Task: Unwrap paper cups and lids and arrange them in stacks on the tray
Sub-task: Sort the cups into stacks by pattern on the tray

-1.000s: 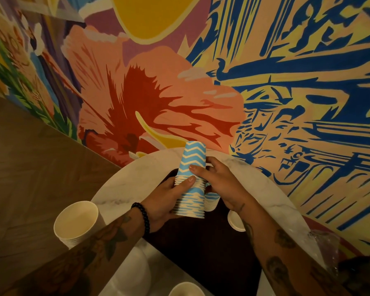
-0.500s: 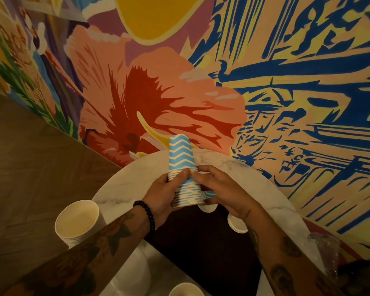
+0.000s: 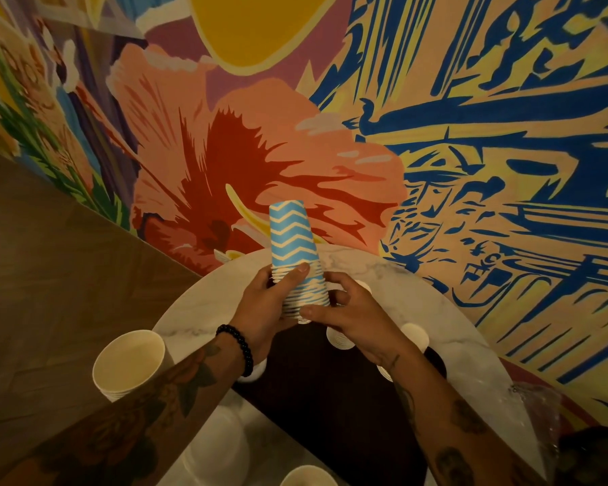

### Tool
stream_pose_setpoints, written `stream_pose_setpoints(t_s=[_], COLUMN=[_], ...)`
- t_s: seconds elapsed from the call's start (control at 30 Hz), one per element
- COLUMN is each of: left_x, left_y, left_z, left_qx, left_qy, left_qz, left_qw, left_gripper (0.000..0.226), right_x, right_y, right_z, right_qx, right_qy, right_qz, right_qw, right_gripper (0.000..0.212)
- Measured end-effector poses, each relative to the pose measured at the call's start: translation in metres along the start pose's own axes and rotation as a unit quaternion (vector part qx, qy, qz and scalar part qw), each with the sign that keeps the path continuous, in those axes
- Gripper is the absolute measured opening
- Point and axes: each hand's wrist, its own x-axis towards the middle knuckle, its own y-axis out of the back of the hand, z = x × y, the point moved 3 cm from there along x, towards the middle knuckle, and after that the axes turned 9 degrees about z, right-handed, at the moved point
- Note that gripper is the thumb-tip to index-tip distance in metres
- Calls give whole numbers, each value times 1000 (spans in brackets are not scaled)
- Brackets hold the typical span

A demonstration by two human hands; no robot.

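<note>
Blue-and-cream chevron paper, nested into one stack of paper cups, bases uppermost and mouths down, stands nearly upright and leaning slightly left, over the far edge of the dark tray. Whether its lowest rim already touches the tray cannot be told, as the hands hide it. The left hand wraps the stack's lower half from the left, thumb laid across the front, and the right hand closes on the base from the right, thumb along the bottom rims; both hold firmly and neither is spread. The stack carries no wrapping, so the step in hand appears to be squaring and setting down an unwrapped stack. The next move probably calls for lowering it straight, seating the bottom rim flat on the tray and letting go with one hand at a time so the tall column does not topple. Just right of the hands sit white stacks, likely lids, on the tray's far side. The tray lies on a round marble table; plain cream cups stand mouth-up at its left edge, and a crumpled plastic wrapper lies at its right. A painted mural fills the wall behind.
</note>
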Motion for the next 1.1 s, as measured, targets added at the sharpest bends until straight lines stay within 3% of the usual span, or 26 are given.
stream_pose_setpoints(t_s=[0.27, 0.37, 0.47, 0.57, 0.73, 1.1], left_x=[3, 7, 7, 7, 2, 4], left_y=[4, 10, 13, 12, 14, 14], left_z=[0, -3, -6, -9, -9, -8], left_qx=[-10, 79, 187, 273, 350, 355], left_qy=[-22, -76, -131, -187, -228, -238], left_qz=[5, 26, 41, 40, 31, 25], left_qw=[1000, 994, 973, 943, 908, 904], left_gripper=[45, 52, 58, 62, 61, 65], right_x=[6, 9, 14, 19, 24, 32], right_y=[8, 18, 25, 26, 31, 40], right_z=[-9, -26, -45, -50, -37, -45], right_qx=[-86, -145, -108, -97, -90, -106], right_qy=[42, 53, 69, 83, 89, 111], right_qz=[-12, -4, 35, 70, 135, 147], right_qw=[995, 988, 991, 989, 983, 977], right_gripper=[66, 72, 77, 66, 30, 32])
